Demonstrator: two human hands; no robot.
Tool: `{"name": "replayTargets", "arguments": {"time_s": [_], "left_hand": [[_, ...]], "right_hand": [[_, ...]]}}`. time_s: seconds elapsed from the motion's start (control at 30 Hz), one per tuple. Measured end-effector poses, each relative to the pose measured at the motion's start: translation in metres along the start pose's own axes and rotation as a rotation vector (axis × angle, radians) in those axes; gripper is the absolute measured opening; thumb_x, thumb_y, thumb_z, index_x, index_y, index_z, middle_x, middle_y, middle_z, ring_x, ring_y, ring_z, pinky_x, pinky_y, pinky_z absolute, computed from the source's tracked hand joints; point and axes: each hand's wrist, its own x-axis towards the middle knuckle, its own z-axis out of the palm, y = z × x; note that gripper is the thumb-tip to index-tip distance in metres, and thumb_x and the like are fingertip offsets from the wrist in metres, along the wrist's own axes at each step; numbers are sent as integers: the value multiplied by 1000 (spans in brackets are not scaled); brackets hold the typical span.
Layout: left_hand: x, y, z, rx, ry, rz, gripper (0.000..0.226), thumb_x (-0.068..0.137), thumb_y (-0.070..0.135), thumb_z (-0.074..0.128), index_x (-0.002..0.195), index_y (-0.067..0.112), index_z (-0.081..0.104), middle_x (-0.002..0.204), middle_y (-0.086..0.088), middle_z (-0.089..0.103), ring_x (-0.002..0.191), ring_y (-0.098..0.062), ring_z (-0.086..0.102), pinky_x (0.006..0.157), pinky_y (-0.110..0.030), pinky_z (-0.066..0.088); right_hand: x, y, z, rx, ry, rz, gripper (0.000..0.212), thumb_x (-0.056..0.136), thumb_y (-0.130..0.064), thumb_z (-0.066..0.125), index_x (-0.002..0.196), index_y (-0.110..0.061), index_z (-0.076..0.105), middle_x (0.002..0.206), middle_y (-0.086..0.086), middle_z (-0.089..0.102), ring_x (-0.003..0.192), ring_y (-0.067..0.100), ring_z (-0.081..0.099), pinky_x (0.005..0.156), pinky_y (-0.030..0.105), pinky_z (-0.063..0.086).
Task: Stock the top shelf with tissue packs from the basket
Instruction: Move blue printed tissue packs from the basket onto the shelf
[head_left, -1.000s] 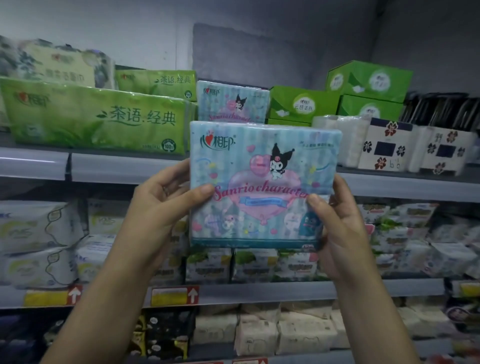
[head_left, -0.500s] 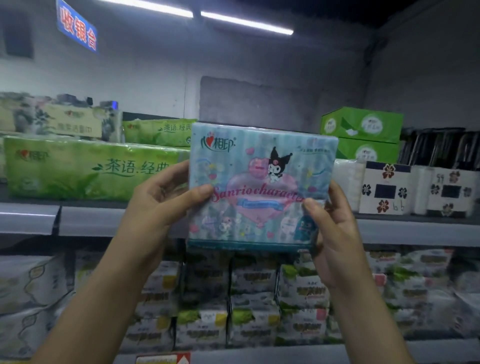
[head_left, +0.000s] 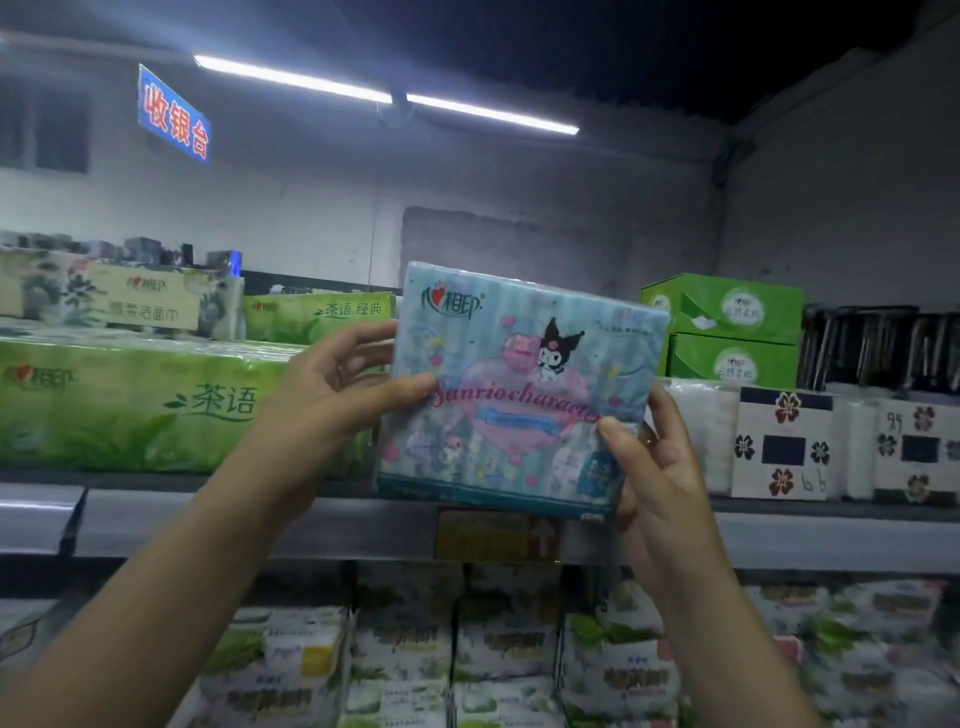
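The left hand (head_left: 332, 395) at nine o'clock and the right hand (head_left: 654, 467) at four pinched the tissue pack (head_left: 524, 384) by its sides. It looked light, soft and slippery.

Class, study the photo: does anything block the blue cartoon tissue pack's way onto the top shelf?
Nothing visible does. The left hand and right hand hold the blue tissue pack before the top shelf, between the long green pack and the white packs. The spot right behind it is hidden by the pack itself.
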Motion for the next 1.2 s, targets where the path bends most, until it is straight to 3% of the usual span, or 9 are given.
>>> {"name": "replayTargets", "arguments": {"time_s": [0.1,0.23,0.33,0.5,0.67,0.83,0.9,1.07,1.2], "left_hand": [[16,5,-7,134,-70,-37,79,31,51,90,103,28,67,105,5,73,98,-13,70,83,-34,54],[32,10,-9,249,-94,-76,73,34,43,84,101,22,63,98,4,74,93,-11,71,88,-36,52],[50,19,-14,353,-125,-117,87,23,43,88,103,19,61,96,0,75,91,-12,72,82,-30,54],[75,33,-16,424,-144,-143,85,36,32,94,108,9,58,91,-3,76,88,-15,73,76,-27,51],[93,26,-29,460,-102,-160,106,8,53,91,101,13,59,91,-2,76,88,-12,73,78,-27,53],[114,16,-32,446,-41,-230,54,60,12,81,107,9,56,105,-10,70,103,-21,66,84,-27,53],[121,9,-32,458,-44,-258,43,67,6,77,104,10,55,104,-11,70,104,-22,65,86,-29,52],[127,-8,-35,494,-87,-304,58,63,5,77,116,8,52,97,-11,75,103,-25,68,105,-46,44],[131,-15,-39,547,-80,-336,58,64,4,79,117,7,55,102,-15,73,104,-28,66,105,-48,43]], "right_hand": [[9,-1,-5,-37,-15,-7,65,62,-29,72,124,-33,53,108,-3,70,101,20,68,71,33,58],[21,3,-11,-76,-48,-6,58,63,-30,72,118,-38,53,107,-2,70,101,20,68,69,32,57],[37,4,-11,-111,-78,7,61,63,-29,70,120,-38,49,109,-2,70,104,21,67,72,31,57],[74,2,-8,-166,-126,4,64,71,-20,66,131,-29,45,106,-2,69,105,20,66,78,36,58],[110,6,-4,-215,-202,38,52,76,-16,66,121,-32,48,111,1,67,102,17,66,75,36,55],[134,20,3,-217,-209,66,45,86,-4,62,115,-35,48,109,1,67,96,14,67,74,35,56],[138,29,3,-189,-190,77,46,86,-1,61,115,-34,47,110,4,66,94,14,68,74,36,57],[142,44,-1,-347,-183,13,50,84,-3,65,117,-36,46,125,9,60,114,21,60,89,43,55],[140,49,-2,-487,-213,-13,50,86,-8,66,121,-34,41,119,1,61,111,15,59,87,34,56]]}}
